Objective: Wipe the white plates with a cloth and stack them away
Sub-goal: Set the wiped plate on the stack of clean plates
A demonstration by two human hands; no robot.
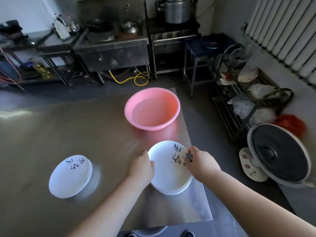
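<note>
I am working with two stacks of white plates on the steel bench (pixel 68 134). The left stack (pixel 71 176) is sitting near me on the left, and the right stack (pixel 172 189) is sitting close to the bench's right edge, the two well apart. The top plate of each is showing black brush writing. I cannot tell from the rims how many plates are lying in either stack.

My left hand (pixel 142 166) is gripping the left rim of the right stack's top plate (pixel 166 175), thumb curled over the edge, and my wrist is hiding part of that stack's near left side. My right hand (pixel 201 161) is pinching one small grey cloth (pixel 189 156) and pressing it on the plate's far right side, beside the writing.

One pink basin (pixel 152 110) is standing farther along the bench, beyond the right stack, and is holding water.

On the floor to the right, one fan (pixel 280 154) is lying tipped back beside a wire rack (pixel 227 117) that is carrying plastic bags. Far off, a steel stove (pixel 111 45) is standing with one large metal pot (pixel 177 10) to its right, and a yellow hose (pixel 130 79) is looping beneath.
</note>
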